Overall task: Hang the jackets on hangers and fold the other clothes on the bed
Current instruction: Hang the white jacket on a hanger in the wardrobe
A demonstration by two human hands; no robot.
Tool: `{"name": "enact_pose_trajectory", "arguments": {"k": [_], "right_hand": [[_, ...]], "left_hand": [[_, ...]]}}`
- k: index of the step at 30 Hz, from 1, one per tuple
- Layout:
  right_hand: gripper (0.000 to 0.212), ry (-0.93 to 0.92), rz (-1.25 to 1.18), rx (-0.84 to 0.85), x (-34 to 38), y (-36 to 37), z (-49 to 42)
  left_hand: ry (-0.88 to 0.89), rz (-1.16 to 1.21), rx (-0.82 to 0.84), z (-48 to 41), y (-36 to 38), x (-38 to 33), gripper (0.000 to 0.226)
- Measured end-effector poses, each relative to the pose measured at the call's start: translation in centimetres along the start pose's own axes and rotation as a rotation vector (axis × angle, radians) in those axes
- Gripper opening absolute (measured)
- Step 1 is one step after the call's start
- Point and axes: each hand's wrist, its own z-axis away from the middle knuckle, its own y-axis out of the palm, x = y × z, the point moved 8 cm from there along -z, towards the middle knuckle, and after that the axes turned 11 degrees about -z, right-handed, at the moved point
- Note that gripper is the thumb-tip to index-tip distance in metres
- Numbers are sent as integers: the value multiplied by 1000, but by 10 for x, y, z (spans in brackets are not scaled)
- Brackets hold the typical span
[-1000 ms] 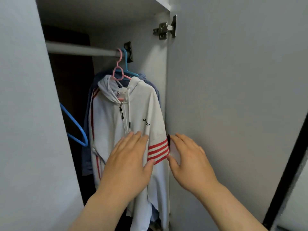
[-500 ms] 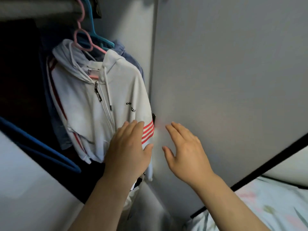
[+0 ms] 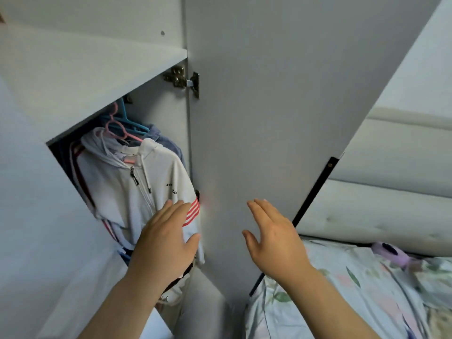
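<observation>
Grey wardrobe [image 3: 256, 106] open, white zip hooded jacket with red stripes [image 3: 137, 192] hanging inside on pink plastic hanger [image 3: 117, 128]. Left hand [image 3: 163, 241] flat, fingers straight, over jacket's sleeve. Right hand [image 3: 274, 238] spread, apart from it, before door. Floral-sheeted bed [image 3: 354, 289] lower right.

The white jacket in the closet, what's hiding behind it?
Behind the white jacket hangs a blue garment, apparently on the blue hanger. Only its shoulder peeks out on the right. The white jacket covers the rest, so what kind of garment it is cannot be told.
</observation>
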Motion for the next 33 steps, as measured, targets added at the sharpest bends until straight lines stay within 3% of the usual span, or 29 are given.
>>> {"name": "enact_pose_trajectory", "arguments": {"k": [8, 15, 24, 28, 33], "right_hand": [[59, 61, 42, -86, 6, -52, 46], [58, 228, 18, -154, -41, -81, 86], [58, 507, -7, -220, -120, -95, 132], [60, 634, 27, -266, -155, -119, 159], [61, 777, 49, -328, -184, -150, 200]], "left_hand": [[92, 30, -46, 11, -25, -32, 66], [185, -35, 63, 13, -4, -65, 61], [660, -82, 172, 18, 41, -183, 52], [863, -47, 189, 16, 53, -238, 59], [1001, 129, 329, 5, 76, -309, 53]]}}
